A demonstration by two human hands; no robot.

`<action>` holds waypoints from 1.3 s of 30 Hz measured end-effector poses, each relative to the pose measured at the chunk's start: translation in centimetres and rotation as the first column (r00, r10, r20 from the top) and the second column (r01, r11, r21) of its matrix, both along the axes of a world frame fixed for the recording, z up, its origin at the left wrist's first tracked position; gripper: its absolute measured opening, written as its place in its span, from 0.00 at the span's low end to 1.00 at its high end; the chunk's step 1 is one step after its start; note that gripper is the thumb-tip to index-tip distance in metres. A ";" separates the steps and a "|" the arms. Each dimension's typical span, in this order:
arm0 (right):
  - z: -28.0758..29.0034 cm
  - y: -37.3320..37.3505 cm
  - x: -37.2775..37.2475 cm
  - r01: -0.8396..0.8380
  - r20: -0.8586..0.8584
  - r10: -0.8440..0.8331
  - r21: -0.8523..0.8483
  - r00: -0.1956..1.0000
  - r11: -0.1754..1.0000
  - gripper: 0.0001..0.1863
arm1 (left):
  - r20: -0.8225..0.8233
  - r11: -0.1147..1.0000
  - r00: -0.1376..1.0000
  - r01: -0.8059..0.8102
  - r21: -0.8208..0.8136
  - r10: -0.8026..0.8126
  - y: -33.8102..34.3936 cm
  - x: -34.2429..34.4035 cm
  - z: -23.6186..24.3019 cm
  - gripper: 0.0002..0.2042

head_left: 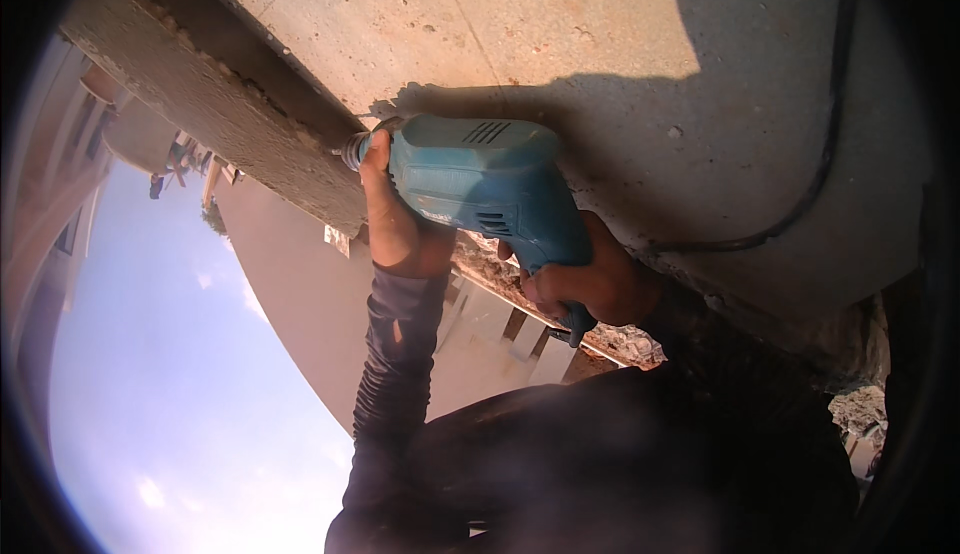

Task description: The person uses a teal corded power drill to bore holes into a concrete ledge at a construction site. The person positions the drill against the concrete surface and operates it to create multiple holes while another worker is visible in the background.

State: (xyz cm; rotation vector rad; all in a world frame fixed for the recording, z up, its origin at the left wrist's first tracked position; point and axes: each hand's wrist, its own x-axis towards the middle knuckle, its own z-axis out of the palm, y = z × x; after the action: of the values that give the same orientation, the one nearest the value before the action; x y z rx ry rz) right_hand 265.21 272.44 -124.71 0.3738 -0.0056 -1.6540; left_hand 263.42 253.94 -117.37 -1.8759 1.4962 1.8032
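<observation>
A teal power drill [480,169] lies across the middle of the view, its chuck pointing left at a rough concrete ledge [220,104]. My right hand [600,279] is wrapped round the drill's grip, fingers near the trigger. Close behind the chuck, my left hand [390,214] grips the front of the drill body, thumb up along its side. The chuck's tip is right by the ledge's face; whether the bit touches or enters it I cannot tell. Dark sleeves cover both forearms.
A dusty concrete slab [570,24] spreads behind the drill, partly in shadow. A black cable [825,154] curves over it at the right. Broken rubble [625,344] lies below the slab's edge. Buildings [50,204] and bright sky show at the left.
</observation>
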 end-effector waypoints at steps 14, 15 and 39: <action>0.7 -0.5 1.6 0.002 -0.020 -0.002 0.013 1.000 1.000 0.19 | -0.023 0.999 0.999 0.036 -0.025 -0.037 -0.3 0.8 0.7 0.24; 0.5 -0.4 1.4 0.005 0.014 -0.005 0.006 1.000 1.000 0.19 | -0.012 0.999 0.999 0.035 -0.021 -0.035 0.1 0.3 0.6 0.23; 0.0 0.8 -1.2 0.049 0.093 -0.050 0.013 0.994 0.999 0.17 | -0.057 0.998 0.998 0.018 0.054 -0.015 0.6 -1.7 -0.6 0.22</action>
State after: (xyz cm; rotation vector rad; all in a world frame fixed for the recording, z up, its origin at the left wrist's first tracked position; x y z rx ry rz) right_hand 264.04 273.21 -124.73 0.4621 -0.0768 -1.6843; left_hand 261.69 254.52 -118.00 -1.7973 1.4605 1.8848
